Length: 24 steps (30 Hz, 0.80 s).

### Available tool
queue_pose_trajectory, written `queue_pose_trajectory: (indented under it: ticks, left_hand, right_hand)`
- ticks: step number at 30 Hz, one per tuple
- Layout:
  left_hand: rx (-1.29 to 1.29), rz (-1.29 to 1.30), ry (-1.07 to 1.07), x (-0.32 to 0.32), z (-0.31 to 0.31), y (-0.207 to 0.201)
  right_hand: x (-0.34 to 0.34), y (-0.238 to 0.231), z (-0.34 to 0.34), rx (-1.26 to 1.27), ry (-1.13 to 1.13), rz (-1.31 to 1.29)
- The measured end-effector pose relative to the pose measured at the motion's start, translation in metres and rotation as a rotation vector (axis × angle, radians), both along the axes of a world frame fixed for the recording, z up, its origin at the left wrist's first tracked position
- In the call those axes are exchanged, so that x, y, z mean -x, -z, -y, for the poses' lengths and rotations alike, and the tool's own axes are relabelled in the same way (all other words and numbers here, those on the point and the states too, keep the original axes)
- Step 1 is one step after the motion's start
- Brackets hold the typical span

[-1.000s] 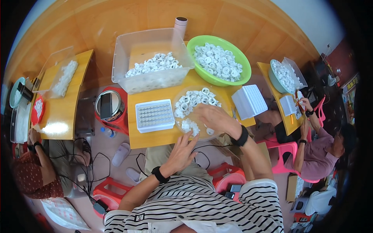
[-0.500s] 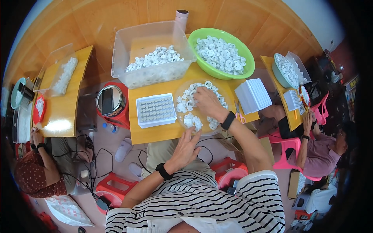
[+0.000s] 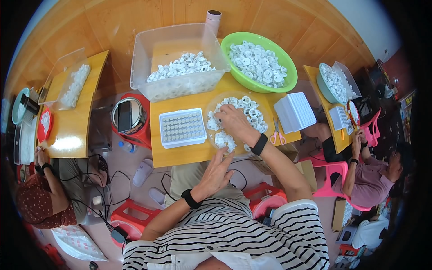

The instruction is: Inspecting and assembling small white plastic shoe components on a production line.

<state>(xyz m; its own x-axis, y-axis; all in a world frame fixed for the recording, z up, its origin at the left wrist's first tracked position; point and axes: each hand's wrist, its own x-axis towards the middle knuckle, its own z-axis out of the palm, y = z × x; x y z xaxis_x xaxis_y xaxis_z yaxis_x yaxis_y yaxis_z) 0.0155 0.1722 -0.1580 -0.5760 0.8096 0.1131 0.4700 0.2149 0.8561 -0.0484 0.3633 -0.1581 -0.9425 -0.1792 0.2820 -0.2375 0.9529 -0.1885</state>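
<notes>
My right hand point(image 3: 238, 126) reaches over a round clear tray point(image 3: 265, 118) of small white ring-shaped parts point(image 3: 249, 107). Its fingers are bent and close together among the parts, and the tips are hidden. By the tray's near edge is my left hand point(image 3: 213, 174), fingers stretched and thumb apart, with nothing visible in it. Its fingertips are close to a small heap of white pieces point(image 3: 223, 141). To the left of the tray stands a white box point(image 3: 182, 145) holding rows of small grey round-topped pieces point(image 3: 182, 127).
Behind are a clear plastic bin point(image 3: 177, 92) and a green basin point(image 3: 288, 85), both with white parts. Scissors point(image 3: 277, 132) and a white block-shaped rack point(image 3: 294, 112) lie right. A pink flask point(image 3: 213, 22) stands at the back. Other people sit at side tables.
My right hand has shifted slightly left and toward me over the tray, uncovering more ring-shaped parts behind it. My left hand has barely moved.
</notes>
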Motion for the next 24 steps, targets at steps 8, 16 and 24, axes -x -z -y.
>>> queue_pose_trajectory:
  ticks: [8, 16, 24]
  left_hand:
    - [-0.038, -0.030, -0.019, 0.000, 0.002, 0.005]
    - [-0.042, -0.036, -0.017, 0.001, 0.003, 0.007]
    - [-0.020, -0.031, -0.017, 0.003, 0.003, 0.011]
  right_hand:
    - [-0.019, -0.030, -0.008, -0.164, 0.010, 0.085]
    - [0.001, -0.028, 0.014, 0.101, 0.116, 0.216]
    - [0.017, 0.006, 0.027, 0.058, 0.271, 0.191]
